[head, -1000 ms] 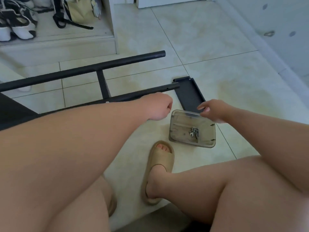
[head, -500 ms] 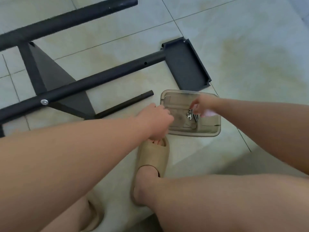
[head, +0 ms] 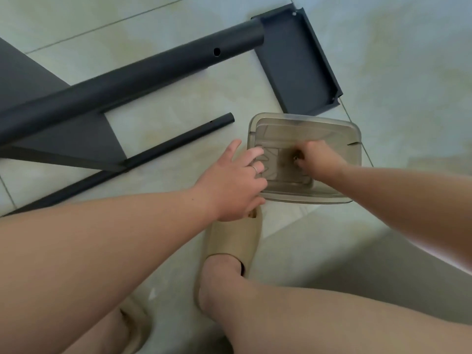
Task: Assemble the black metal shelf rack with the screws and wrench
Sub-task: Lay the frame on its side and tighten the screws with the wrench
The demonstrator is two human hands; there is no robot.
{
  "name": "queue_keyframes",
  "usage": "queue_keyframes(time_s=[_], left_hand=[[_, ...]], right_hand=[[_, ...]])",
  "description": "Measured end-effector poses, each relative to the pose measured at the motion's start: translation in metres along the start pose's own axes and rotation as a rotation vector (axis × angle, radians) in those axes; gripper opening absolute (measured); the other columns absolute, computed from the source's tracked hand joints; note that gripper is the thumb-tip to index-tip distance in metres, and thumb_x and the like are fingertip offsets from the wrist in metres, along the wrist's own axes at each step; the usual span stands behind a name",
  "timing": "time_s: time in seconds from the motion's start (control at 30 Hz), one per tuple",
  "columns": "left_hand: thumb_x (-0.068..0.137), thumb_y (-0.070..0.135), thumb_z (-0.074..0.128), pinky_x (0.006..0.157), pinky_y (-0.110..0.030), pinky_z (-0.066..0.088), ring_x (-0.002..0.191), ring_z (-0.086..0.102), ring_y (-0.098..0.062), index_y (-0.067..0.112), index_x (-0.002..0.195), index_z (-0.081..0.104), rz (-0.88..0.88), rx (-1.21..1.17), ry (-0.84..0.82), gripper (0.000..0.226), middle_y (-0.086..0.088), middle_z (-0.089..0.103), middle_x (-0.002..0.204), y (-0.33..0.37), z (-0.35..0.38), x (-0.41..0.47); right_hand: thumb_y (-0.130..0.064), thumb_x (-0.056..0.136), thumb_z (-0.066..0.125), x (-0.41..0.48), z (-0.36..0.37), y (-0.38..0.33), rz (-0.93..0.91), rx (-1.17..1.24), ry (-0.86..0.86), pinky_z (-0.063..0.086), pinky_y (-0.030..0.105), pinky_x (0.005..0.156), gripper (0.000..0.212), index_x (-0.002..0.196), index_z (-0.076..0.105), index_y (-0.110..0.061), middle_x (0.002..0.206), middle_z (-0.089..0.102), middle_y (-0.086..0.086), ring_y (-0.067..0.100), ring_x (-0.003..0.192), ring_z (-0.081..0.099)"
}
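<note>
Screws (head: 295,157) now pinched by right hand (head: 318,159); left hand (head: 229,185) reached tray (head: 306,118)

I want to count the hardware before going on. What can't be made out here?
Head view only:
- Screws in the clear tray: the right hand covers them; the count, and whether it pinches one, are hidden and blurred.
- Wrench: not seen, perhaps under that hand.
- Black rack frame: cut off by the left edge.

Pale glossy tiled floor (head: 408,60) with thin grout lines.
</note>
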State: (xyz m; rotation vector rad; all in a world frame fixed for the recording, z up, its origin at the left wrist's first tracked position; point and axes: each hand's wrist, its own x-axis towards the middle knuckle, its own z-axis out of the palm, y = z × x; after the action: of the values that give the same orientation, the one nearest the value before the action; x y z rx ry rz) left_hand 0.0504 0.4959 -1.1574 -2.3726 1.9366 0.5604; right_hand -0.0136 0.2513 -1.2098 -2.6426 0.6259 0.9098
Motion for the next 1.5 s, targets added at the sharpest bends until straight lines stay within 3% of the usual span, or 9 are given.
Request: queue_keyframes(time_s=[0.33, 0.6, 0.77, 0.9, 1.03, 1.13, 1.23, 1.37, 1.5], left_hand=[[0.101, 0.052, 0.033, 0.118, -0.06, 0.005, 0.15, 0.014, -0.028, 0.022, 0.116, 0.062, -0.01, 0.003, 0.0, 0.044, -0.001, 0.051, 0.141, 0.001, 0.002, 0.0], [0.097, 0.058, 0.042, 0.121, -0.049, 0.012, 0.151, 0.013, -0.023, 0.025, 0.131, 0.052, -0.046, -0.057, -0.053, 0.05, -0.002, 0.033, 0.156, 0.0, -0.027, -0.01], [0.099, 0.052, 0.043, 0.091, -0.04, 0.046, 0.121, 0.053, -0.025, 0.025, 0.131, 0.05, -0.161, -0.164, -0.226, 0.043, 0.001, 0.056, 0.131, -0.003, -0.083, -0.045], [0.101, 0.046, 0.043, 0.065, -0.033, 0.041, 0.097, 0.059, -0.021, 0.023, 0.121, 0.061, -0.343, -0.193, -0.355, 0.035, 0.003, 0.063, 0.112, -0.004, -0.133, -0.088], [0.103, 0.033, 0.043, 0.064, -0.029, 0.042, 0.089, 0.059, -0.022, 0.014, 0.114, 0.066, -0.528, -0.286, -0.329, 0.032, -0.001, 0.064, 0.104, -0.01, -0.168, -0.14], [0.099, 0.023, 0.052, 0.072, -0.031, 0.057, 0.078, 0.065, -0.018, 0.013, 0.105, 0.068, -0.774, -0.617, -0.22, 0.02, -0.003, 0.069, 0.097, -0.024, -0.188, -0.178], [0.103, 0.023, 0.046, 0.077, -0.035, 0.06, 0.08, 0.07, -0.021, 0.009, 0.108, 0.065, -0.972, -1.193, 0.064, 0.024, -0.006, 0.07, 0.093, -0.037, -0.203, -0.22], [0.107, 0.036, 0.034, 0.071, -0.037, 0.056, 0.09, 0.07, -0.029, 0.001, 0.114, 0.059, -0.969, -1.957, 0.423, 0.044, -0.017, 0.069, 0.104, -0.044, -0.216, -0.264], [0.108, 0.039, 0.03, 0.072, -0.039, 0.055, 0.089, 0.069, -0.031, -0.006, 0.112, 0.059, -0.889, -2.231, 0.622, 0.054, -0.022, 0.071, 0.102, -0.052, -0.223, -0.283]], right_hand=[[-0.011, 0.096, 0.055, 0.003, 0.005, -0.003, -0.02, -0.091, -0.048, 0.055, 0.048, 0.087, 0.022, 0.117, 0.063, -0.008, 0.111, 0.065, 0.019, 0.039, 0.099, 0.063], [-0.02, 0.087, 0.06, -0.025, -0.03, -0.031, -0.145, -0.064, 0.088, 0.048, 0.037, 0.069, 0.008, 0.086, 0.053, -0.016, 0.092, 0.059, 0.009, 0.034, 0.082, 0.057], [-0.016, 0.087, 0.058, -0.062, -0.085, -0.065, -0.268, -0.097, 0.179, 0.038, 0.031, 0.061, 0.007, 0.084, 0.051, -0.018, 0.091, 0.05, -0.001, 0.03, 0.085, 0.055], [-0.019, 0.089, 0.055, -0.112, -0.124, -0.106, -0.335, -0.137, 0.247, 0.051, 0.039, 0.075, 0.009, 0.084, 0.049, -0.024, 0.095, 0.051, -0.003, 0.028, 0.087, 0.056], [-0.02, 0.089, 0.059, -0.165, -0.159, -0.157, -0.451, -0.115, 0.34, 0.047, 0.037, 0.075, 0.012, 0.084, 0.048, -0.023, 0.088, 0.047, -0.008, 0.025, 0.087, 0.055], [-0.018, 0.087, 0.06, -0.201, -0.181, -0.203, -0.506, -0.023, 0.436, 0.045, 0.035, 0.073, 0.014, 0.079, 0.049, -0.023, 0.081, 0.048, -0.012, 0.021, 0.085, 0.052], [-0.016, 0.087, 0.062, -0.231, -0.199, -0.254, -0.571, 0.079, 0.514, 0.05, 0.036, 0.077, 0.003, 0.086, 0.059, -0.016, 0.082, 0.057, -0.008, 0.019, 0.084, 0.056], [-0.018, 0.087, 0.066, -0.263, -0.208, -0.318, -0.661, 0.181, 0.572, 0.049, 0.027, 0.065, 0.005, 0.091, 0.064, -0.014, 0.078, 0.058, -0.01, 0.009, 0.074, 0.056], [-0.018, 0.087, 0.066, -0.273, -0.199, -0.361, -0.716, 0.187, 0.529, 0.049, 0.031, 0.068, 0.006, 0.093, 0.065, -0.017, 0.077, 0.057, -0.009, 0.008, 0.071, 0.053]])
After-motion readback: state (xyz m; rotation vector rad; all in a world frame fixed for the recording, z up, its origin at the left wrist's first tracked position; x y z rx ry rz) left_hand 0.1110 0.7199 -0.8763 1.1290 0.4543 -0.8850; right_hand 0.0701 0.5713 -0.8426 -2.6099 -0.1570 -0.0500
